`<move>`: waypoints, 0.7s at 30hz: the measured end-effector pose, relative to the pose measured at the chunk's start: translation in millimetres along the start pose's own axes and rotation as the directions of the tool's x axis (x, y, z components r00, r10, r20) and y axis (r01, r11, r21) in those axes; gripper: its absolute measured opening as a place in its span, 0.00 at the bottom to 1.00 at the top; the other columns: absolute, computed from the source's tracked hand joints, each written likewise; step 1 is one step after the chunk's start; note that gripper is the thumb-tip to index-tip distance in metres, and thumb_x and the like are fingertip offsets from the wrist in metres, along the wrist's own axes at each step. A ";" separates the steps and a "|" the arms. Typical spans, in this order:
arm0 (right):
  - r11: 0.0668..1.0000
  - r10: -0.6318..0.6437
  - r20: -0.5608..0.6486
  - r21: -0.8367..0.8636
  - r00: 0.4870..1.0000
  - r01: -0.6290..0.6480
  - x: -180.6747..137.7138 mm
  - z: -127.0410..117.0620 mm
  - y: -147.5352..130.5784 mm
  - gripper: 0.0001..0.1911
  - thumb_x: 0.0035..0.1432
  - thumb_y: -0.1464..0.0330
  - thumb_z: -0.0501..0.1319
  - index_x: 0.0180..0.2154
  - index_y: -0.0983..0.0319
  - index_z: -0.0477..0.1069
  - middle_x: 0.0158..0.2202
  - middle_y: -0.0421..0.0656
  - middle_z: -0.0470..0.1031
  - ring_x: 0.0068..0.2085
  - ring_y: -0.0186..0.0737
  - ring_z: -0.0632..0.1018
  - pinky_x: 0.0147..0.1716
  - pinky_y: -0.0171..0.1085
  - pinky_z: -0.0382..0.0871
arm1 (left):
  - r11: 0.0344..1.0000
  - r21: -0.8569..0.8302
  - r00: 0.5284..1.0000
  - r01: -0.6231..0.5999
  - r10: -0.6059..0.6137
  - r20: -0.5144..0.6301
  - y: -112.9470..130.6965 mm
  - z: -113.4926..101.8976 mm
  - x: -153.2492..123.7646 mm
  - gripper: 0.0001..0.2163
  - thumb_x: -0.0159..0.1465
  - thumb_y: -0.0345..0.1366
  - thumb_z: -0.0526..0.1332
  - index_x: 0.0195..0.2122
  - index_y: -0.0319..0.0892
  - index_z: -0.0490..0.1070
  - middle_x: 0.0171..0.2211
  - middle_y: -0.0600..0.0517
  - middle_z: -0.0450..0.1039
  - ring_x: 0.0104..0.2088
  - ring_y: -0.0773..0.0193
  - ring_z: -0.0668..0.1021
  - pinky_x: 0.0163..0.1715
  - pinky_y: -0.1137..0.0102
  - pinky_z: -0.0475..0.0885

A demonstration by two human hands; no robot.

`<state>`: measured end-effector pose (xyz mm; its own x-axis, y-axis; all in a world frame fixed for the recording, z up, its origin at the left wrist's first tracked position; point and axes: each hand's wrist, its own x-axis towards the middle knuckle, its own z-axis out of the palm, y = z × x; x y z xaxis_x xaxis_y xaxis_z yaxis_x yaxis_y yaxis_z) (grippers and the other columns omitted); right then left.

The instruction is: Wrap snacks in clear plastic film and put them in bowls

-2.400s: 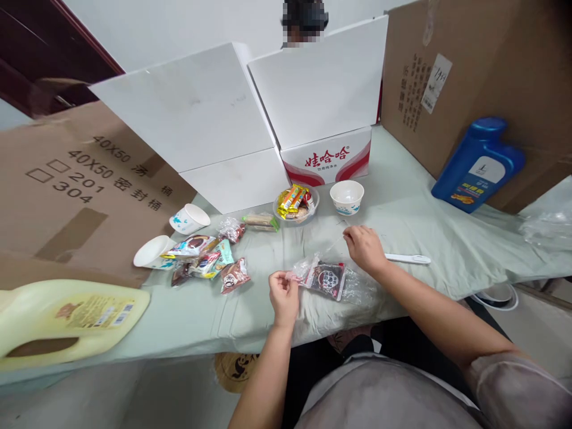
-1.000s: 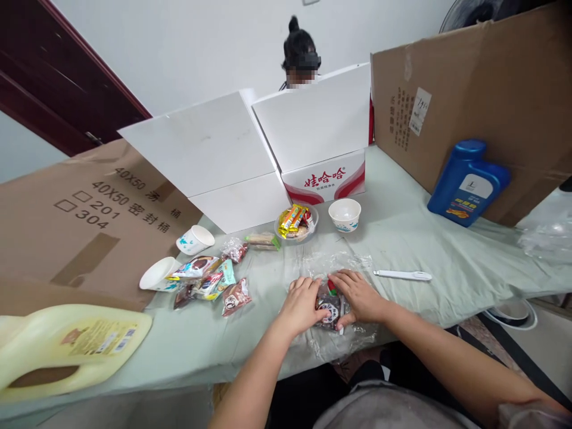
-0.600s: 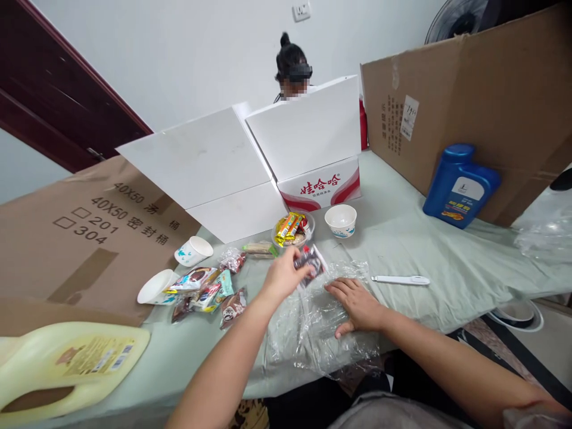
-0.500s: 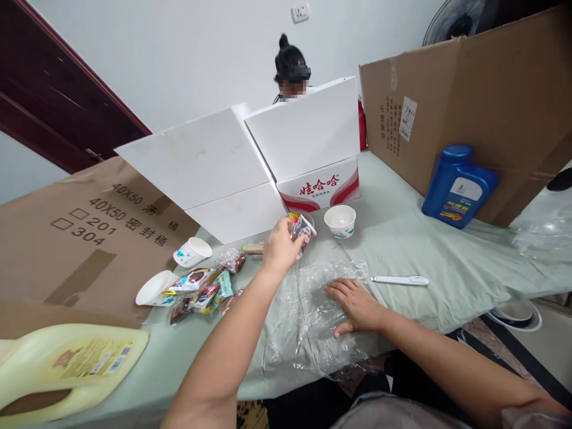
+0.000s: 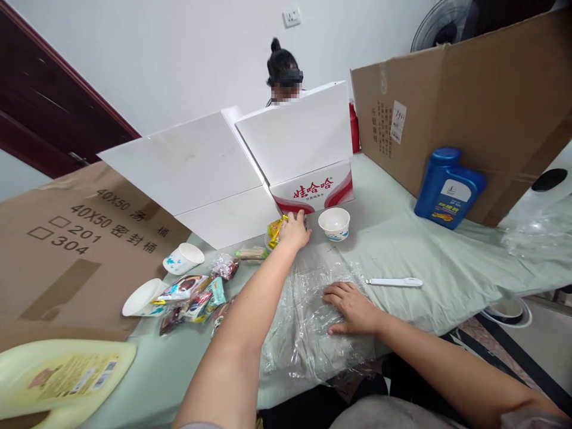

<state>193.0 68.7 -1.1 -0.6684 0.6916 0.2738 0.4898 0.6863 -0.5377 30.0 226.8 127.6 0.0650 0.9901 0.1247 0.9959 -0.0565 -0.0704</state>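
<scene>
My left hand (image 5: 295,231) reaches to the foot of the white box, its fingers bent downward round a small snack packet that is mostly hidden; only a dark sliver of it shows. Just left of these fingers are yellow snack packets (image 5: 275,229) in a bowl whose rim is barely visible. A white paper bowl (image 5: 334,225) with blue print stands upright to the right of that hand. On a crumpled sheet of clear plastic (image 5: 308,316), my right hand (image 5: 353,307) lies flat with its fingers spread. Beside it rests a white utility knife (image 5: 395,282).
Several snack packets (image 5: 187,292) lie at left near two tipped paper bowls (image 5: 184,258). A bundle of sticks (image 5: 251,254) is by the white box (image 5: 313,185). A yellow jug (image 5: 67,375), blue bottle (image 5: 449,190) and cartons (image 5: 469,107) stand around. Behind the box is a person (image 5: 283,68).
My left hand has moved forward and slightly right with the packet, up to the bowl at the box. Yellow packets show more beside it. My right hand stays on the plastic.
</scene>
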 end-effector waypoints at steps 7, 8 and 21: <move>0.999 0.017 0.032 -0.049 0.999 -0.015 0.4 -5.4 -3.9 0.35 0.51 0.47 0.64 0.54 0.60 0.69 0.56 0.49 0.69 0.58 0.50 0.65 0.57 0.48 0.55 | 0.982 -0.081 0.954 -0.171 0.145 -0.263 -1.9 -5.8 -60.9 0.23 0.62 0.40 0.60 0.58 0.39 0.62 0.55 0.39 0.63 0.55 0.45 0.67 0.55 0.53 0.62; 0.998 0.013 0.031 -0.057 0.999 -0.011 0.3 -5.2 -4.0 0.35 0.51 0.47 0.64 0.55 0.61 0.68 0.56 0.49 0.69 0.58 0.50 0.65 0.57 0.48 0.55 | 0.965 -0.112 0.938 -0.239 0.200 -0.282 0.9 -1.2 -79.1 0.19 0.63 0.39 0.59 0.54 0.38 0.66 0.52 0.39 0.65 0.53 0.47 0.68 0.53 0.55 0.63; 0.965 0.096 0.136 -0.256 0.986 -0.059 -3.5 -24.9 -12.9 0.42 0.55 0.44 0.59 0.62 0.64 0.62 0.65 0.56 0.58 0.65 0.63 0.56 0.60 0.59 0.51 | 0.957 -0.269 0.989 -0.105 0.072 -0.129 -88.8 80.2 -204.8 0.13 0.65 0.38 0.56 0.48 0.38 0.70 0.52 0.39 0.68 0.53 0.48 0.69 0.53 0.53 0.66</move>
<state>203.0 63.1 24.8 -0.6884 0.7170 0.1096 0.6550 0.6793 -0.3310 -76.8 39.4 28.9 0.1440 0.9586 0.2457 0.9635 -0.1925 0.1861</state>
